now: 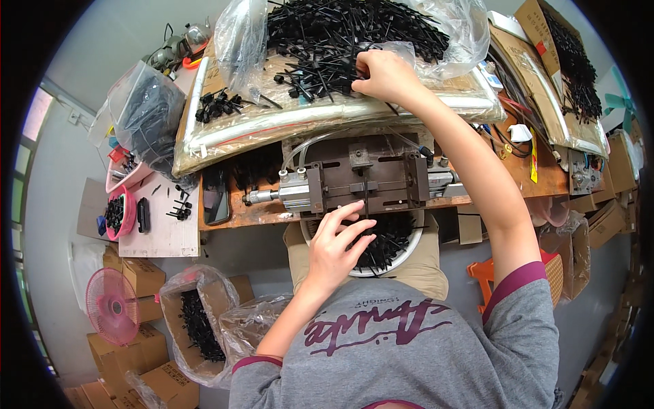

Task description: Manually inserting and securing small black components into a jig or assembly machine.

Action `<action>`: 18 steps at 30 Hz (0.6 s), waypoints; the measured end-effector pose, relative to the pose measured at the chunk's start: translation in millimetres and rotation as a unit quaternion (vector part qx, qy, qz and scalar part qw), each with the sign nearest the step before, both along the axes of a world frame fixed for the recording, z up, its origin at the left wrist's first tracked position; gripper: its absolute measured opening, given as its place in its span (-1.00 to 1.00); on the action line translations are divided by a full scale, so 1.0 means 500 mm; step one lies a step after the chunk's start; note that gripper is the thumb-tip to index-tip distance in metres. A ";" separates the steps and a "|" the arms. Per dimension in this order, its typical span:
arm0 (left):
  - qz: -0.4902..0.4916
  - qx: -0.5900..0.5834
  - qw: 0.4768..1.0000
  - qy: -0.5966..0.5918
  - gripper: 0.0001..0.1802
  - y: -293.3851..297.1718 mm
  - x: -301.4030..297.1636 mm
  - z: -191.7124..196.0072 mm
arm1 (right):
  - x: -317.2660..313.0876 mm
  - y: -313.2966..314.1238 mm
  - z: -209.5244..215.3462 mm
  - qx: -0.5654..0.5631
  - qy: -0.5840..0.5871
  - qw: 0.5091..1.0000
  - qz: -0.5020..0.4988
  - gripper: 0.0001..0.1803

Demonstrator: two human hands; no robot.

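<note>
My left hand (335, 247) hovers with fingers spread over the white bowl (409, 253) of black ties on my lap; beyond the metal jig (361, 183), my right hand (381, 73) pinches ties from the heap of black ties (327, 34)

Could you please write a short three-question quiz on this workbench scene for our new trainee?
1. True or false: the right hand reaches into the pile of black cable ties at the far side of the bench.
2. Where is the left hand? A) on the pink fan B) just below the metal press fixture, over the white bowl of black ties C) inside a cardboard box
3. What colour is the fan on the floor?

Key: 1 true; 2 B; 3 pink.
</note>
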State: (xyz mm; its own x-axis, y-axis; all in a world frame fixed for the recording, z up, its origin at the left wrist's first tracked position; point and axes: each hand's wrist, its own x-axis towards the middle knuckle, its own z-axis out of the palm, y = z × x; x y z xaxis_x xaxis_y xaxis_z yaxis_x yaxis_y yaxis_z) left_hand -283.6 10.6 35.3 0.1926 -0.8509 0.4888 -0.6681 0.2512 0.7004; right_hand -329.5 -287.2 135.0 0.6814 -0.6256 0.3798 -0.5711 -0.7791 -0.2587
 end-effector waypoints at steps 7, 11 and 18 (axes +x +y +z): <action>0.027 0.002 0.997 -0.075 -0.70 -0.009 -0.005 -0.021 | -0.045 0.005 -0.001 -0.041 0.051 0.998 0.022 -0.71; 0.040 -0.009 0.990 -0.135 -0.70 -0.020 -0.008 -0.033 | -0.063 0.005 -0.002 -0.054 0.027 0.997 0.052 -0.75; 0.027 -0.019 0.978 -0.207 -0.70 -0.036 -0.004 -0.047 | -0.094 -0.059 0.013 -0.046 -0.061 0.993 0.092 -0.81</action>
State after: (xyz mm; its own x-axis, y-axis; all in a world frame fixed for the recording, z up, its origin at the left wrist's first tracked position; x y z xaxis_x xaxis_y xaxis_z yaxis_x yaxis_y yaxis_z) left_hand -285.4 -7.4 11.6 0.0157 -0.8251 0.5648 -0.9055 0.2279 0.3580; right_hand -376.3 -316.8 141.4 0.7263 -0.4535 0.5166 -0.3858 -0.8909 -0.2397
